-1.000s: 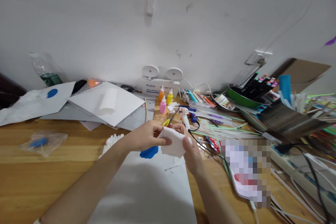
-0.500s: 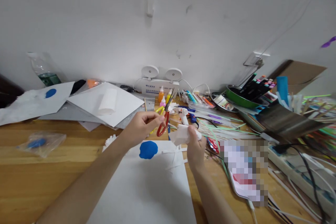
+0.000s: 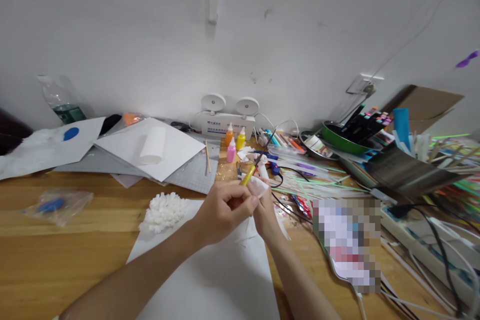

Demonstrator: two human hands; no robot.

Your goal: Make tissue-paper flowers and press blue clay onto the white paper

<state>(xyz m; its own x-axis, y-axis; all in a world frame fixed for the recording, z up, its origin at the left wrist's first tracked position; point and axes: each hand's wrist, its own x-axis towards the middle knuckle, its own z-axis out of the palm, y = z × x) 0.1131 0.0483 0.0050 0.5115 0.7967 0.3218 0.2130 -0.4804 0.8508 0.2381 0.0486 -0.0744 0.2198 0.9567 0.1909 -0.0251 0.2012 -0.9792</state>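
Above the white sheet (image 3: pixel 210 280), my two hands are close together. My left hand (image 3: pixel 227 210) is closed around scissors (image 3: pixel 248 174); one yellow handle shows and the blades point up and to the right. The other handle is hidden in my fingers. Beside it, my right hand (image 3: pixel 265 212) grips a piece of white paper (image 3: pixel 258 186), which lies right by the scissors. Whether the blades touch the paper, I cannot tell. A ruffled cluster of white paper bits (image 3: pixel 165 212) sits on the sheet's upper left. The blue patch on the sheet is hidden behind my left hand.
Paint bottles (image 3: pixel 231 150) and a blue glue gun (image 3: pixel 273 165) stand or lie behind my hands. On the right are a phone (image 3: pixel 345 245) and a power strip (image 3: pixel 431 255). A white roll (image 3: pixel 153 145) rests on stacked sheets at left, near a plastic bag (image 3: pixel 60 206).
My left hand has moved down and right, tightening its hold on the scissors. My right hand has shifted left with the paper, bringing both hands together. The blue patch is now covered.
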